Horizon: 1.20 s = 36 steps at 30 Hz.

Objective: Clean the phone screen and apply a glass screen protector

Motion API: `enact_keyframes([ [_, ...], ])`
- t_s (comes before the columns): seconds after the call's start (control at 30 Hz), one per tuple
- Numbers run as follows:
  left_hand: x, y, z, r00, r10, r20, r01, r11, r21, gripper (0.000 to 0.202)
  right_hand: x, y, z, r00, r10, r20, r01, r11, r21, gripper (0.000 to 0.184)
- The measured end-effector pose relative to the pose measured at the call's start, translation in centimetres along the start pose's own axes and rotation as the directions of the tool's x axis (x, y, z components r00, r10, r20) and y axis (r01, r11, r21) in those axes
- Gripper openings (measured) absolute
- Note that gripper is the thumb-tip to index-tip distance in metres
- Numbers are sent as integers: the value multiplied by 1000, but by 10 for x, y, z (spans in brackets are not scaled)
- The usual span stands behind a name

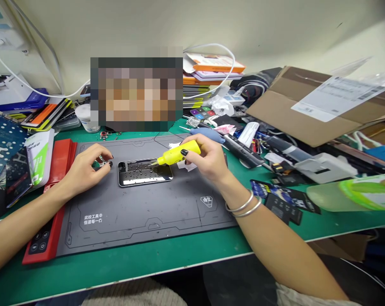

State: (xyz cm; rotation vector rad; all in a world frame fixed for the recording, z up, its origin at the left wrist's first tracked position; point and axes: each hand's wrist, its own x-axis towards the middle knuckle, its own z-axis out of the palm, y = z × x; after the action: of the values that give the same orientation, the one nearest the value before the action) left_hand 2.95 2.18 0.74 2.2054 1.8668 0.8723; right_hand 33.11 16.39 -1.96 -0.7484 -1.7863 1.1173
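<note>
My right hand (206, 156) grips a small yellow squeeze bottle (179, 154), tilted with its narrow tip pointing down to the left. The tip is over the right part of a smartphone (144, 173) lying flat, its dark glass dotted with drops. Whether the tip touches the glass I cannot tell. My left hand (90, 165) rests on the grey work mat (125, 212) just left of the phone, apart from it. Its fingers curl in towards the thumb, and something small and shiny shows between them, too small to name.
A red device with buttons (39, 244) lies along the mat's left edge. A pixelated block hides the back middle. Tools and packets crowd the right, with an open cardboard box (284, 106) behind and a green-labelled bottle (326, 196) lying sideways. A white tub (88, 119) stands back left.
</note>
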Motion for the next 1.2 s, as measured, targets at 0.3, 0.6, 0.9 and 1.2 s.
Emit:
enact_keyframes([
  [0.3, 0, -2, 2, 1000, 0, 3, 0, 1000, 11, 12, 0, 3, -2, 999, -5, 53, 6, 1000, -26, 23],
  [0.6, 0, 1, 0, 1000, -13, 4, 13, 1000, 0, 13, -2, 2, 0, 997, 6, 80, -1, 998, -62, 24],
  [0.9, 0, 2, 0, 999, -47, 18, 47, 999, -4, 15, -1, 1, -2, 996, 21, 88, -17, 999, -50, 24],
  [1.2, 0, 0, 0, 998, -54, 27, 53, 999, 10, 15, -3, 0, 0, 991, 10, 132, 2, 996, -84, 29],
])
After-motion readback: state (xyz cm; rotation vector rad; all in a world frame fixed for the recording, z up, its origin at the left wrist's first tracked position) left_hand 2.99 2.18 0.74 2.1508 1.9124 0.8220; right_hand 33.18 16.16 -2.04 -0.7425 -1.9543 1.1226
